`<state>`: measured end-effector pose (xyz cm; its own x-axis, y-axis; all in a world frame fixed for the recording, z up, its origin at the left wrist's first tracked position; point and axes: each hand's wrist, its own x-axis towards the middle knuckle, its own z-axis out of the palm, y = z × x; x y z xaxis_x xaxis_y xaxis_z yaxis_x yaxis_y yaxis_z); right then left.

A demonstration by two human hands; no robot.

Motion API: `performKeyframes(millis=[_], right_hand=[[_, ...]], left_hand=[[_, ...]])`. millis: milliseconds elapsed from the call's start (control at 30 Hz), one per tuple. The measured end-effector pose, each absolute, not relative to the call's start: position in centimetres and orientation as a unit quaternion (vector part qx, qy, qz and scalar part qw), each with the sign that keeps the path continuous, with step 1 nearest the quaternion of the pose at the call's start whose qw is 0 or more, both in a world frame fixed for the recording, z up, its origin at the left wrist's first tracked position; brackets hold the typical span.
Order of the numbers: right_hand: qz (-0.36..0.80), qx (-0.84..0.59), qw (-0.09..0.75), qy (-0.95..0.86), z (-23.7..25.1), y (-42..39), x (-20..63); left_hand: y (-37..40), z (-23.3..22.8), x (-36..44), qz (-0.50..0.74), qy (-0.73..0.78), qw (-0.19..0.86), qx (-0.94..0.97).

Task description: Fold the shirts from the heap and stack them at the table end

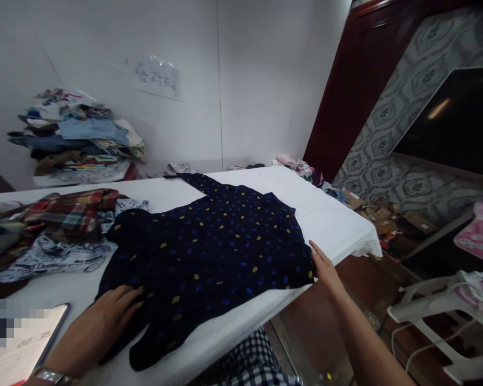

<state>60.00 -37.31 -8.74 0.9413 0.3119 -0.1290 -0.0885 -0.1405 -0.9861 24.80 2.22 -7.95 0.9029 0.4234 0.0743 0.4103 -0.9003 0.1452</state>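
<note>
A dark navy shirt (pixel 221 236) with blue and yellow spots lies spread across the white-covered table, one sleeve stretched toward the wall. My left hand (pixel 100 316) rests on its dark cloth at the near left, fingers extended and a little apart. At the right end, my right hand (pixel 324 265) has the shirt's edge between its fingers, near the front rim of the table; the thumb is mostly hidden. Left of the shirt, a plaid shirt (pixel 76 212) and a white cloth with black lettering (pixel 56 257) lie heaped.
A lit phone or tablet (pixel 28 343) lies at the front left of the white table (pixel 326 214). Behind stands a tall clothes pile (pixel 84 134). More clothes (pixel 301 166) are at the far right. A white plastic stool (pixel 426 311) and cardboard boxes (pixel 386 217) are to the right.
</note>
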Motion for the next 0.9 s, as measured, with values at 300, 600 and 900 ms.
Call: performKeyframes(millis=[300, 600, 900], right_hand=[[0.107, -0.758, 0.636, -0.097, -11.5, -36.7, 54.9], [-0.129, -0.755, 0.33, -0.552, -9.7, -34.9, 50.7], [0.085, -0.74, 0.315, -0.589, -8.7, -27.2, 49.1]], left_hand=[[2.9, -8.8, 23.7, 0.065, 0.261, 0.084, 0.959], [1.2, -6.6, 24.9, 0.01, 0.265, 0.103, 0.959], [1.0, -6.9, 25.2, 0.007, 0.281, 0.113, 0.953]])
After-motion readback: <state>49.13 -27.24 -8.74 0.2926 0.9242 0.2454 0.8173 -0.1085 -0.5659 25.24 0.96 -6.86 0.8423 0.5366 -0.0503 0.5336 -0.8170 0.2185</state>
